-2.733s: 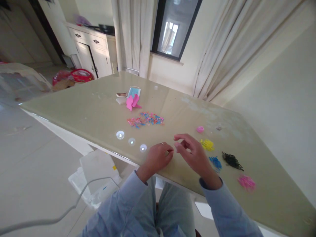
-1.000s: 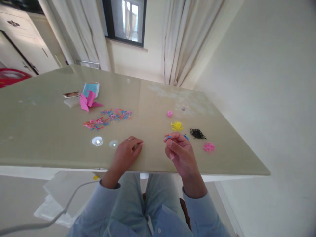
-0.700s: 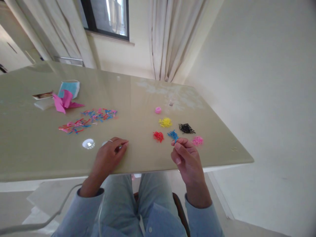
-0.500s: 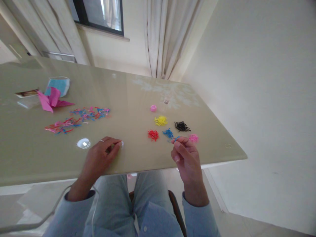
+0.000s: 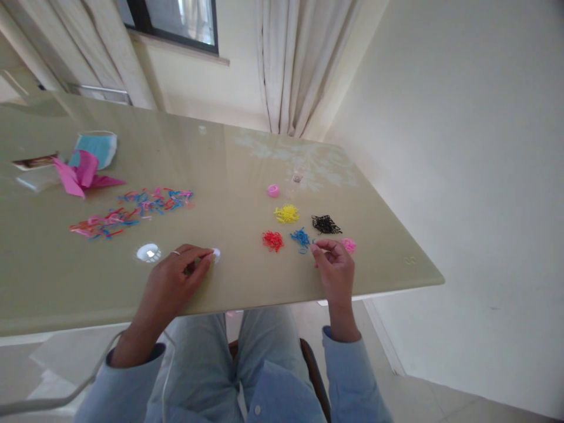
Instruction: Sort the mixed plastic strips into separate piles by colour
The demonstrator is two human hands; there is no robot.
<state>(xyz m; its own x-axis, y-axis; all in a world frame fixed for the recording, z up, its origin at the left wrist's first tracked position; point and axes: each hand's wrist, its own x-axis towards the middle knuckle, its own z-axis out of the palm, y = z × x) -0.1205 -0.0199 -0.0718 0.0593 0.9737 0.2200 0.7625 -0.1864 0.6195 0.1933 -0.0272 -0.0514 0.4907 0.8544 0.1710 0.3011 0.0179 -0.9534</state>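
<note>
My right hand [image 5: 335, 261] is closed in a pinch at the table, just right of the blue rubber band pile [image 5: 300, 237]. A bit of a blue rubber band [image 5: 314, 241] shows at its fingertips. One loose blue band lies just below that pile. My left hand [image 5: 178, 279] rests on the tabletop, thumb and forefinger pressed together beside a small whitish spot [image 5: 215, 255]; what they hold, if anything, I cannot make out. Around the right hand are piles of red bands [image 5: 273, 241], yellow bands [image 5: 286, 213], black bands [image 5: 326, 224] and pink bands [image 5: 348, 245].
Mixed coloured bands [image 5: 154, 201] are scattered at the left of the glossy table [image 5: 247, 282]. Behind them lie a pink folded paper shape [image 5: 86, 173] and a blue face mask [image 5: 96, 150]. A small pink ring-like object [image 5: 273, 190] sits beyond the yellow pile. A wall stands at right.
My right hand has turned and lowered towards the table beside the blue pile, the blue band now mostly hidden at its fingertips. My left hand stays nearly in place. The view has shifted slightly.
</note>
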